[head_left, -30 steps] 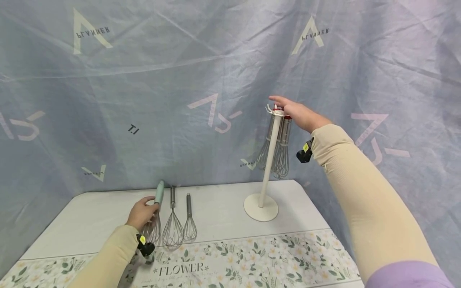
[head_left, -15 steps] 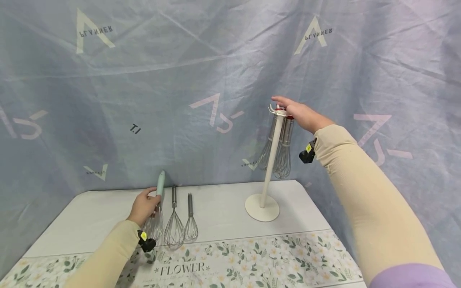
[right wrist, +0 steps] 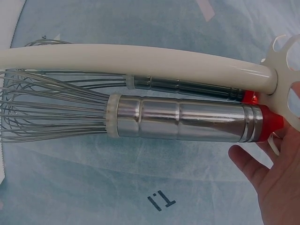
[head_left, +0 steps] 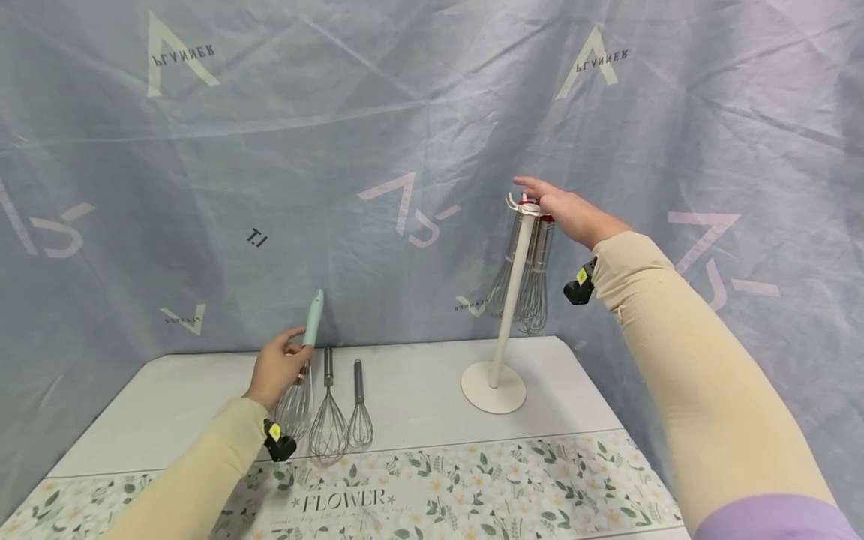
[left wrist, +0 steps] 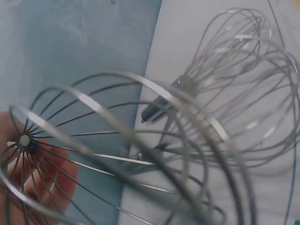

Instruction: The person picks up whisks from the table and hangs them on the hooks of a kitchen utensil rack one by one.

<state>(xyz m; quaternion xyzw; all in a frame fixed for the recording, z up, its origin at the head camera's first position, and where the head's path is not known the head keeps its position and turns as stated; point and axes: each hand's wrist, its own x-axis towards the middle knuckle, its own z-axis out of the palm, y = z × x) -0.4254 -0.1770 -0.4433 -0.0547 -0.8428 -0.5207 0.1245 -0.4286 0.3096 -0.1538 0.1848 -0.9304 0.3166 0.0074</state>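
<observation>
My left hand (head_left: 275, 371) grips a whisk with a mint-green handle (head_left: 313, 321) where handle and wires meet. The whisk is raised and tilted, handle end up. In the left wrist view its wire loops (left wrist: 112, 133) pass close in front of the fingers (left wrist: 63, 176). My right hand (head_left: 570, 212) lies at the top of a white hook stand (head_left: 513, 304), fingers extended. Two steel-handled whisks with red ends hang there; the nearer whisk (right wrist: 183, 117) has its end beside my thumb (right wrist: 248, 164). The stand's top hides part of the right fingers.
A medium whisk (head_left: 328, 420) and a smaller whisk (head_left: 361, 420) lie side by side on the white table (head_left: 418, 397), right of my left hand. The stand's round base (head_left: 475, 390) sits further right. A grey-blue curtain (head_left: 378, 285) hangs behind the table.
My left hand has lifted the mint-handled whisk up and slightly right, its handle now well above the table's back edge. The right hand stays at the stand's top.
</observation>
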